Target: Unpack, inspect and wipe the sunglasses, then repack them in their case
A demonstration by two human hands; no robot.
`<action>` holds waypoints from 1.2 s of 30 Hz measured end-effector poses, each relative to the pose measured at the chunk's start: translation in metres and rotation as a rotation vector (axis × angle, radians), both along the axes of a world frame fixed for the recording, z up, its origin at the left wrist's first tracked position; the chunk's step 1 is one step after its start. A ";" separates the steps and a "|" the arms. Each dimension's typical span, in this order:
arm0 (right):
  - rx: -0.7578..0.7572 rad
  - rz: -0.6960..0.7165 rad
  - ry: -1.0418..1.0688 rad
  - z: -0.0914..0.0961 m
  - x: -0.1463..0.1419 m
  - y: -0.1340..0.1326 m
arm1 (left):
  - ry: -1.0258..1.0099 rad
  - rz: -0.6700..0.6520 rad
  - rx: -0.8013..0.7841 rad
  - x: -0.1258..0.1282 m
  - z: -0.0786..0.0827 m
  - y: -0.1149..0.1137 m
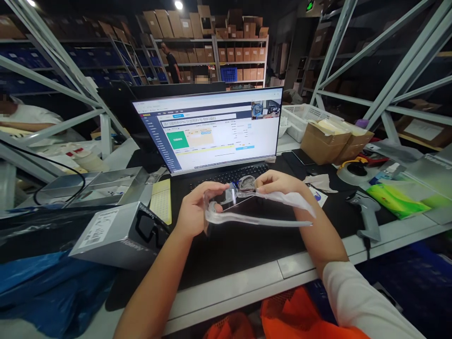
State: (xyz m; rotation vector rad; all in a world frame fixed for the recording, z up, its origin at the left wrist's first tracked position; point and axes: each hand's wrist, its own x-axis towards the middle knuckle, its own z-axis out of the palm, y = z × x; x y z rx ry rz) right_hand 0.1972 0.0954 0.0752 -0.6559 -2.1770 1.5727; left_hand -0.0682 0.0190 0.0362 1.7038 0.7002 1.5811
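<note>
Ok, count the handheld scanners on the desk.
1: the grey handheld scanner, to the right of the right hand, beside the green packet. Others may be hidden.

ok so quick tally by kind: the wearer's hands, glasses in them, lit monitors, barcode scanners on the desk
Wearer's hands: 2 (left hand, right hand)
Clear glasses: 1
Lit monitor: 1
Barcode scanner: 1
Total: 5

Glasses [261,220]: one pair; scanner [367,212]: one; keyboard [226,176]: one; bench cartons [319,147]: two.
</note>
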 end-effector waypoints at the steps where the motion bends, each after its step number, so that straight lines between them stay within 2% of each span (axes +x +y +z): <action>1: -0.046 -0.011 0.076 -0.006 -0.010 0.000 | -0.085 -0.022 -0.063 0.005 -0.002 0.001; 3: -0.102 -0.069 0.202 -0.017 -0.033 -0.002 | -0.230 -0.056 -0.155 0.015 -0.006 0.001; 6: -0.069 -0.206 0.269 -0.027 -0.053 -0.001 | -0.431 -0.069 -0.251 0.023 -0.007 0.004; 8: -0.009 -0.342 0.307 -0.027 -0.050 0.002 | -0.534 -0.030 -0.285 0.021 -0.006 0.008; 10: 0.028 -0.383 0.343 -0.023 -0.037 0.004 | -0.567 0.039 -0.306 0.014 -0.005 0.014; 13: 0.121 -0.340 0.286 -0.013 -0.018 -0.002 | -0.472 0.147 -0.314 0.005 -0.006 0.020; 17: 0.446 -0.463 0.006 -0.001 -0.019 -0.026 | -0.195 0.219 -0.267 0.004 -0.008 0.019; 20: 0.549 -0.350 -0.166 0.004 -0.026 -0.036 | -0.019 0.183 -0.317 0.006 -0.009 0.015; 22: 0.467 -0.234 -0.129 0.003 -0.026 -0.031 | 0.011 0.172 -0.335 0.007 -0.009 0.013; 23: 0.404 -0.225 -0.052 0.002 -0.024 -0.025 | 0.008 0.187 -0.325 0.006 -0.008 0.013; 24: 0.346 -0.266 0.060 0.000 -0.020 -0.018 | 0.006 0.212 -0.308 0.004 -0.007 0.012; 26: 0.281 -0.477 0.341 -0.004 -0.011 -0.003 | 0.022 0.279 -0.267 0.000 -0.005 0.012; 28: 0.278 -0.677 0.569 -0.007 -0.004 0.005 | 0.061 0.360 -0.222 -0.005 -0.003 0.012; 29: 0.281 -0.713 0.629 -0.008 -0.003 0.005 | 0.074 0.400 -0.206 -0.007 -0.002 0.012; 32: 0.338 -0.657 0.557 -0.008 -0.011 -0.008 | 0.045 0.451 -0.206 -0.009 0.000 0.013; 36: 0.564 -0.578 0.224 -0.011 -0.039 -0.030 | -0.097 0.366 -0.264 -0.006 -0.001 0.014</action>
